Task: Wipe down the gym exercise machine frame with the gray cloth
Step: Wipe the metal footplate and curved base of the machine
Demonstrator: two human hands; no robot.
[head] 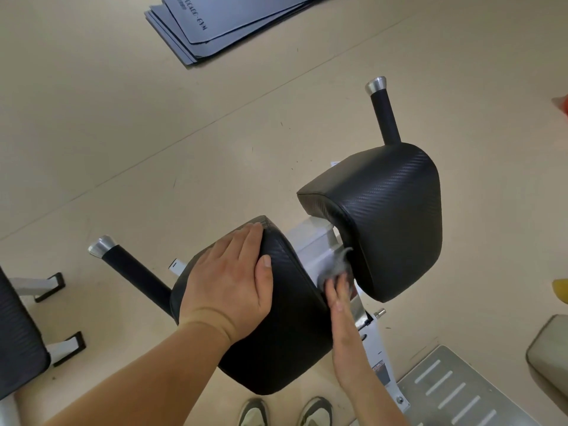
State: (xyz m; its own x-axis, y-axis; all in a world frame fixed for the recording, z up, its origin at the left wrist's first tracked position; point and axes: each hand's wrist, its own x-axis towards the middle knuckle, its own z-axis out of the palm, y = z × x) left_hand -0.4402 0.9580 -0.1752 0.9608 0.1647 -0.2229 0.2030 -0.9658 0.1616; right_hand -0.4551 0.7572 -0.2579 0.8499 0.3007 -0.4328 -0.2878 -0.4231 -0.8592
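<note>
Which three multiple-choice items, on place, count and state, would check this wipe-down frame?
1. Where is the gray cloth?
A. On the floor.
B. Between the left pad and right pad, against the white frame.
C. Draped over a handle.

2. How many silver-capped handles show on this machine?
A. One.
B. Two.
C. Four.

3. What is the left hand doing?
A. Resting flat on the left pad.
B. Gripping a handle.
C. Holding the cloth.

Answers:
1 B, the right hand holds it in that gap.
2 B, one sticks out beyond each pad.
3 A, its fingers lie straight on the pad.
</note>
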